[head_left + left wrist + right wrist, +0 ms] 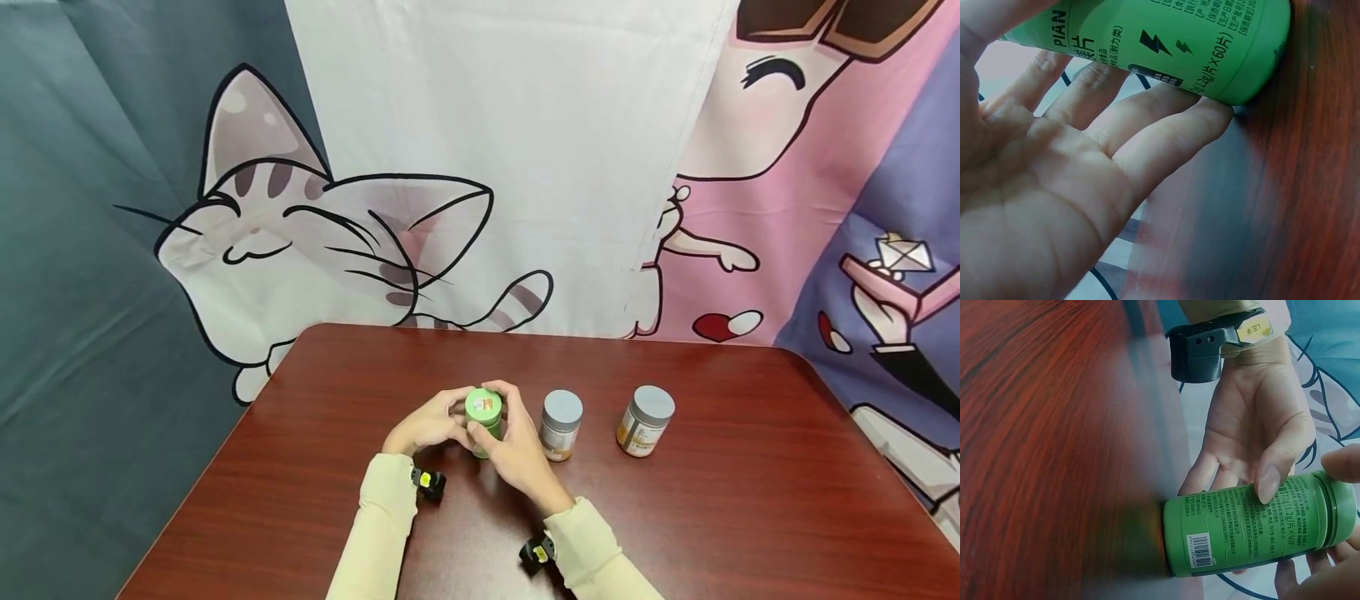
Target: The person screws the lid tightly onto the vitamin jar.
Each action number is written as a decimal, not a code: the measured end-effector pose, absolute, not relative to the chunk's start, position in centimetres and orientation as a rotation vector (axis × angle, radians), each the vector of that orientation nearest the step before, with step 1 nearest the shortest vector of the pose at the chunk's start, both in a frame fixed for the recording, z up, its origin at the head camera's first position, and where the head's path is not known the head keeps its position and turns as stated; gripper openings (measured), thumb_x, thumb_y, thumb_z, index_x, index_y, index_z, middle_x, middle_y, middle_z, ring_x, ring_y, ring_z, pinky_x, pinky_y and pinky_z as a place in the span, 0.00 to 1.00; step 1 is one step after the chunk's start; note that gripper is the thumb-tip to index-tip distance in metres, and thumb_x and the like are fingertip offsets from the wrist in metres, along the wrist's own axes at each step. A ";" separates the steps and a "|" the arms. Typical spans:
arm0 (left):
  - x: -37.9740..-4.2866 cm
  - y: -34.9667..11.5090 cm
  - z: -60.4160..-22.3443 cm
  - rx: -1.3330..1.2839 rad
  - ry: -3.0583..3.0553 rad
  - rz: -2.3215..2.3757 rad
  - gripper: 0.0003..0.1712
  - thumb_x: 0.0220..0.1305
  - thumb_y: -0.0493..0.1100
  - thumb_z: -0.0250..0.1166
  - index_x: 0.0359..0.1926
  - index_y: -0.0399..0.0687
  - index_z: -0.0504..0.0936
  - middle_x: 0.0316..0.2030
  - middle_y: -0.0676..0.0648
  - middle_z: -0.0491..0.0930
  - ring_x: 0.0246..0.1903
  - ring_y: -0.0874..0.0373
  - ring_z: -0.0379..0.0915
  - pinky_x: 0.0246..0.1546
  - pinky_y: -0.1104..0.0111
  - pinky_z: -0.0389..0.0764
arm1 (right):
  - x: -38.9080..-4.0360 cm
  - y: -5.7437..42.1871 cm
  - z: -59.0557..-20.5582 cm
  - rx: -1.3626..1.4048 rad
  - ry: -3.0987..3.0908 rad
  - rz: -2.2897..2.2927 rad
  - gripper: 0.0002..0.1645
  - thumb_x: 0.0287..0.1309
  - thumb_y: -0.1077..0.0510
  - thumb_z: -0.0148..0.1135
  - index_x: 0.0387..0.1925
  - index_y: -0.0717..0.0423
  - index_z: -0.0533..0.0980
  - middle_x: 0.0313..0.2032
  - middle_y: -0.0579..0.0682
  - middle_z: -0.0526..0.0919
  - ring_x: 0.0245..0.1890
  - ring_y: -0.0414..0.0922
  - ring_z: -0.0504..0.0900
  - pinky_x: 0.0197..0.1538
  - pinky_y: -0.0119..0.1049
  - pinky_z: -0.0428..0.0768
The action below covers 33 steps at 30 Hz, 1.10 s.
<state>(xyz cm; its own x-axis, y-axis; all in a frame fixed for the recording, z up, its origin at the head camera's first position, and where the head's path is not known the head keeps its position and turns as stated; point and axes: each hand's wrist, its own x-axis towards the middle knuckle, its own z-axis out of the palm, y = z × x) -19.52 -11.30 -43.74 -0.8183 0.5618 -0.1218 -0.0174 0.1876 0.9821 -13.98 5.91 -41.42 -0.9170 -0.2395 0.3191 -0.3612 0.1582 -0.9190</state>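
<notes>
A green plastic bottle [483, 406] with a green screw lid stands upright at the middle of the table, between both hands. My left hand [429, 425] holds its body from the left; in the right wrist view the left thumb [1269, 482] lies on the printed label, with the other fingers behind. From the right, my right hand [519, 454] has its thumb and fingers around the lid end. Black print shows on the bottle [1210, 47] in the left wrist view, and a barcode [1199, 550] near its base in the right wrist view.
Two white jars with grey lids stand to the right: a nearer jar [560, 425] close beside the right hand, and a farther jar [645, 421]. All are on a reddish-brown wooden table [750, 467]. A cartoon-printed cloth [525, 125] hangs behind the table's far edge.
</notes>
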 end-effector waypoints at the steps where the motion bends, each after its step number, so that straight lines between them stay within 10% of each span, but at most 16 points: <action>1: -19.4 -11.3 -43.8 0.511 2.001 1.677 0.36 0.40 0.25 0.65 0.55 0.49 0.72 0.45 0.46 0.79 0.41 0.53 0.78 0.39 0.62 0.78 | -14.1 5.9 -41.8 0.597 -2.317 1.878 0.33 0.53 0.64 0.63 0.60 0.54 0.61 0.54 0.50 0.69 0.46 0.45 0.74 0.45 0.45 0.74; 33: -19.5 -11.2 -43.9 0.532 2.015 1.664 0.38 0.40 0.26 0.69 0.56 0.50 0.72 0.45 0.46 0.80 0.44 0.53 0.77 0.45 0.64 0.76 | -14.1 5.8 -42.4 0.438 -2.318 1.745 0.31 0.47 0.54 0.70 0.52 0.51 0.66 0.49 0.51 0.70 0.46 0.47 0.76 0.49 0.44 0.74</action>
